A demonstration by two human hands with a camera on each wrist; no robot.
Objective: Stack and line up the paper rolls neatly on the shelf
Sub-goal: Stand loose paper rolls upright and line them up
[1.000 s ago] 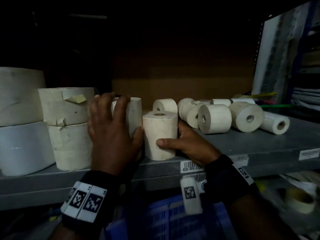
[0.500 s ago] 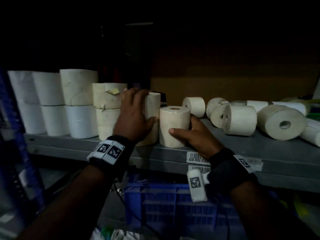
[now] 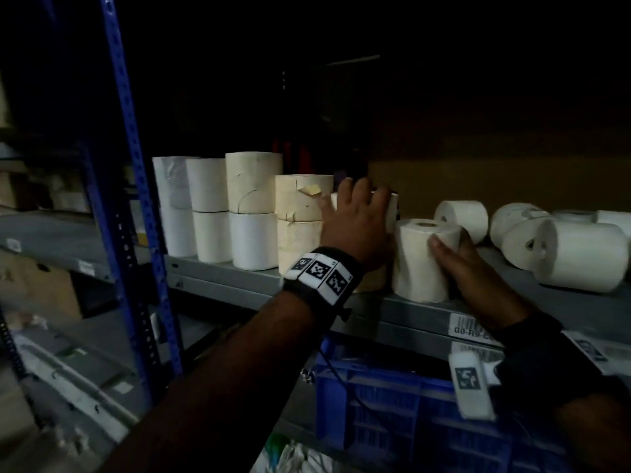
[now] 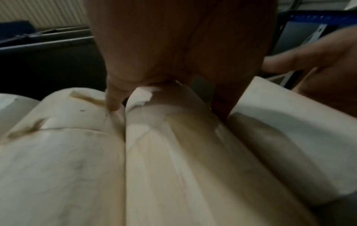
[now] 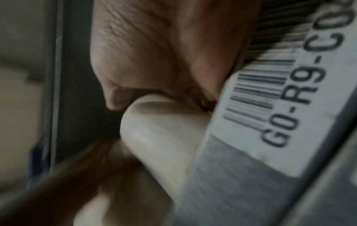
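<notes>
done: four two-high stacks of white and cream paper rolls stand upright in a row at the left of the grey metal shelf; cream stack with a peeling tape flap is the last of them
in hand: left hand spread, fingers curled over the top of a tall cream roll just beside that stack; right hand grips an upright single white paper roll, thumb on its front, roll touching the left hand's roll
left: loose white rolls lying on their sides at the right of the shelf, not lined up; more behind, number unclear
progress: judged about half; row needs closing up, then loose rolls stood and stacked
below: blue plastic crate under the shelf
</notes>
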